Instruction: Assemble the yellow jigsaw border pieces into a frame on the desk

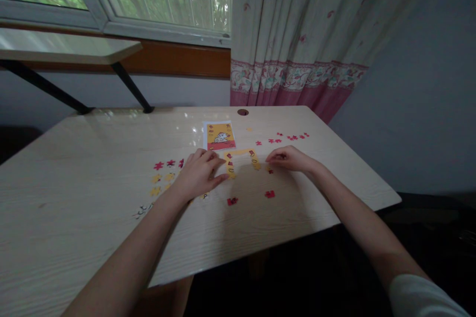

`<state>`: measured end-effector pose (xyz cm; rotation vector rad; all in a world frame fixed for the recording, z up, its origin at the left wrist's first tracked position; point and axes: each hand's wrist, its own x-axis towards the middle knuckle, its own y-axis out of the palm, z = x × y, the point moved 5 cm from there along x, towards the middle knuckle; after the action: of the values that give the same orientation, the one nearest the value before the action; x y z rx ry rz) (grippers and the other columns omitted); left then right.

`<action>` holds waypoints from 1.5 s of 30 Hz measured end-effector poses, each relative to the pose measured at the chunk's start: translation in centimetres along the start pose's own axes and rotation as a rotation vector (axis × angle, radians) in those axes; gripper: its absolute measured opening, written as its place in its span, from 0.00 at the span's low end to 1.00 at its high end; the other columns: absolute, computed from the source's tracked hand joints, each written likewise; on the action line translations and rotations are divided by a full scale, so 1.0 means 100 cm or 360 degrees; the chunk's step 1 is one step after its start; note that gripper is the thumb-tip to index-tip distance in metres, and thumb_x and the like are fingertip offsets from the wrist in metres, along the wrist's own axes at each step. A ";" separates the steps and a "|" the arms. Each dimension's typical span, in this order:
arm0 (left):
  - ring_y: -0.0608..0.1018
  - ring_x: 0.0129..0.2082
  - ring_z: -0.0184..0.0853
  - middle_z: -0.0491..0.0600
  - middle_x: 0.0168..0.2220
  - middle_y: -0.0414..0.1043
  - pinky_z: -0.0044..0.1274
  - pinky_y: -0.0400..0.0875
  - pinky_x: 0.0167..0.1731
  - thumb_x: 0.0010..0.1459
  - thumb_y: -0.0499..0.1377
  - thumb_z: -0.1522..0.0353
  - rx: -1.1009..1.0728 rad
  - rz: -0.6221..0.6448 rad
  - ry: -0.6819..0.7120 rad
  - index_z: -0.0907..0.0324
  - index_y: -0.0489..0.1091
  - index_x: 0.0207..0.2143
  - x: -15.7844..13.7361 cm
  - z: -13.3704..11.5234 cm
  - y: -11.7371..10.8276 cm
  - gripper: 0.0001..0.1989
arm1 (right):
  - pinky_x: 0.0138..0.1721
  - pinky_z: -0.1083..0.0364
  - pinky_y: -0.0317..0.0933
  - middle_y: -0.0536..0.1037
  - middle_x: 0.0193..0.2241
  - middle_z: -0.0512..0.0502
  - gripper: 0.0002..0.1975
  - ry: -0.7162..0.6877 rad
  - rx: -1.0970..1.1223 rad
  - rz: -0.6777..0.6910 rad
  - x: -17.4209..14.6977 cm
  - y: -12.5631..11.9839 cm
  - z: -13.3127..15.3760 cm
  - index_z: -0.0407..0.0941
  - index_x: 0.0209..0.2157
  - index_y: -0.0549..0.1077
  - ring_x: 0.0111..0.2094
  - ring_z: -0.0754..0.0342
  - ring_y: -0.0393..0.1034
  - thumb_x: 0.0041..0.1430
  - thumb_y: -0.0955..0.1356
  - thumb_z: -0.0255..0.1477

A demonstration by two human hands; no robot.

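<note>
On the table, a partly joined yellow puzzle frame point(240, 152) shows a top edge and two short sides. My left hand point(201, 173) rests at its left side, thumb and fingers apart, fingertips at the joined pieces. To the right of the frame, my right hand point(292, 159) has its fingers curled together in a pinch. Just below those fingertips is a small yellow and red puzzle piece point(270, 171); whether they grip anything is hidden. Two red corner pieces, a left one point(232, 201) and a right one point(269, 194), lie apart below the frame.
A picture card point(220, 136) with a white animal lies behind the frame. Loose red pieces point(293, 137) are at the back right. Red, yellow and white pieces point(158, 166) lie left, partly behind my left arm. A raised shelf point(67, 47) stands at the back left.
</note>
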<state>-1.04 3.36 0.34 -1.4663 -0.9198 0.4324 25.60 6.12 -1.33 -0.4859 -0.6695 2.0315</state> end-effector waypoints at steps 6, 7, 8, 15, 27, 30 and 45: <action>0.66 0.42 0.44 0.52 0.41 0.69 0.34 0.63 0.42 0.55 0.57 0.56 -0.0013 -0.0011 -0.0022 0.56 0.71 0.46 0.000 0.001 0.000 0.20 | 0.28 0.60 0.56 0.77 0.28 0.47 0.10 -0.0081 -0.0185 0.0009 -0.002 -0.005 -0.001 0.42 0.35 0.77 0.26 0.60 0.65 0.53 0.68 0.31; 0.66 0.42 0.44 0.52 0.41 0.69 0.34 0.63 0.42 0.56 0.57 0.56 -0.0014 -0.0003 -0.0025 0.56 0.71 0.46 0.000 0.001 0.000 0.20 | 0.27 0.60 0.55 0.76 0.28 0.47 0.09 -0.0096 -0.0221 0.0030 -0.002 -0.004 -0.001 0.42 0.34 0.77 0.26 0.60 0.64 0.52 0.68 0.30; 0.66 0.42 0.44 0.53 0.42 0.69 0.35 0.63 0.42 0.56 0.57 0.55 -0.0013 0.0005 -0.0028 0.56 0.71 0.46 0.000 0.001 0.000 0.20 | 0.27 0.60 0.54 0.76 0.27 0.48 0.08 -0.0109 -0.0256 0.0042 -0.002 -0.004 -0.002 0.42 0.34 0.77 0.26 0.60 0.63 0.51 0.69 0.29; 0.66 0.42 0.44 0.53 0.42 0.69 0.35 0.63 0.42 0.56 0.56 0.55 0.0014 0.0026 -0.0026 0.58 0.71 0.46 0.000 0.000 0.000 0.20 | 0.25 0.61 0.52 0.73 0.23 0.50 0.08 -0.0163 -0.0403 0.0031 -0.002 -0.002 -0.002 0.40 0.33 0.76 0.23 0.61 0.61 0.52 0.68 0.29; 0.66 0.42 0.44 0.53 0.41 0.68 0.34 0.63 0.41 0.56 0.56 0.55 -0.0018 -0.0006 -0.0038 0.56 0.71 0.45 0.000 0.000 -0.002 0.19 | 0.29 0.60 0.57 0.72 0.26 0.49 0.08 -0.0152 -0.0529 0.0231 -0.006 0.007 0.020 0.43 0.34 0.75 0.27 0.59 0.63 0.50 0.70 0.29; 0.66 0.42 0.44 0.53 0.41 0.68 0.35 0.63 0.41 0.55 0.57 0.55 -0.0030 -0.0013 -0.0042 0.56 0.71 0.45 0.000 0.000 -0.002 0.20 | 0.27 0.61 0.56 0.72 0.25 0.50 0.07 0.0006 -0.0456 0.0267 -0.007 0.010 0.018 0.42 0.32 0.74 0.26 0.60 0.63 0.49 0.71 0.27; 0.66 0.42 0.43 0.52 0.41 0.69 0.34 0.62 0.41 0.56 0.56 0.56 -0.0058 0.0002 -0.0028 0.56 0.71 0.46 0.000 0.000 -0.002 0.19 | 0.32 0.58 0.65 0.78 0.30 0.48 0.13 0.0063 0.0521 0.0060 0.006 0.025 0.009 0.43 0.35 0.72 0.31 0.58 0.73 0.47 0.72 0.33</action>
<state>-1.12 3.31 0.49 -1.4983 -0.9453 0.4318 23.22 5.35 -2.26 -0.3461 -0.2962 2.1092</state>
